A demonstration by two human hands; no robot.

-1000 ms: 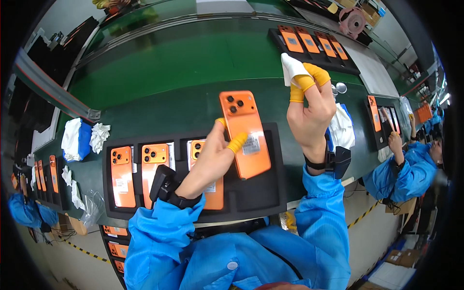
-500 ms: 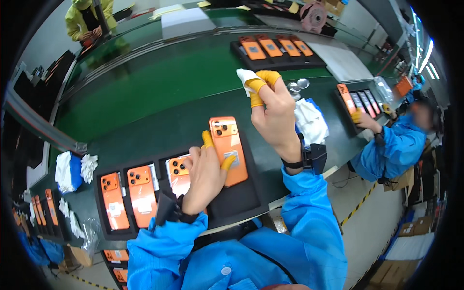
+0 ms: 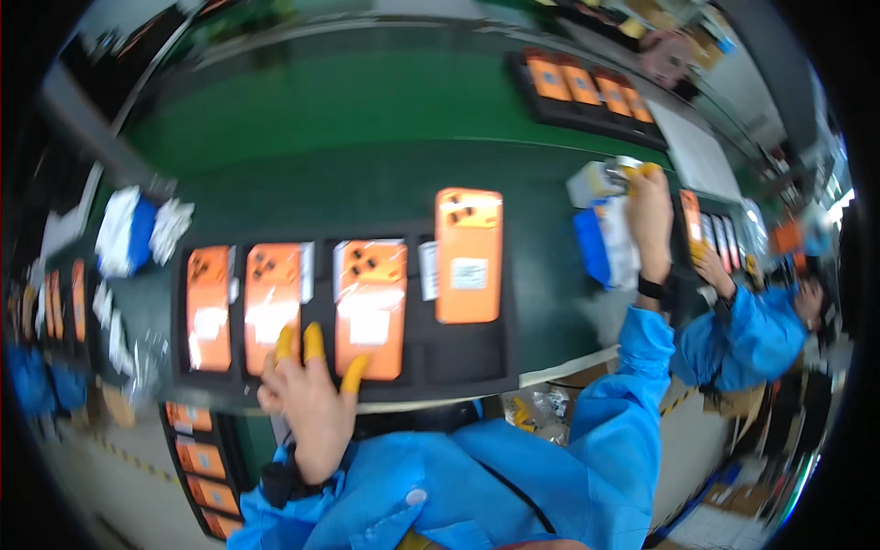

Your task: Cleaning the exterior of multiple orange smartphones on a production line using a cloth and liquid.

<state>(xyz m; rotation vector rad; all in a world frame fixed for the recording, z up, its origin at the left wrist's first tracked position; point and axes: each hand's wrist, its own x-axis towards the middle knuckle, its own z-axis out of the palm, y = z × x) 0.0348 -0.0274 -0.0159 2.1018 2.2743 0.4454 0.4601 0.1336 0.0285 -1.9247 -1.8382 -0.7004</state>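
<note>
My left hand [image 3: 312, 399], with yellow finger cots, is spread open at the front of a black tray [image 3: 380, 390], over the lower ends of the second phone [image 3: 272, 293] and third phone [image 3: 370, 312]. These orange smartphones lie back up with pale labels, as does the phone at far left [image 3: 209, 307]. A fourth orange phone [image 3: 469, 275] rests askew across the right slot, its camera end past the tray's back edge. My right hand [image 3: 649, 220] is at a pale dispenser [image 3: 591, 183] with a metal top. Its bent fingers pinch a white cloth [image 3: 629, 161], blurred.
A blue box of white cloths [image 3: 600, 243] stands below the dispenser. Another blue box [image 3: 137, 234] is at left. A tray of orange phones [image 3: 587, 115] sits at the back right. A co-worker in blue [image 3: 752, 321] handles phones at right. More phones [image 3: 206, 467] lie low at left.
My right hand has moved right, from above the tray to the dispenser. My left hand has left the fourth phone and moved left and nearer me. The head view has shifted.
</note>
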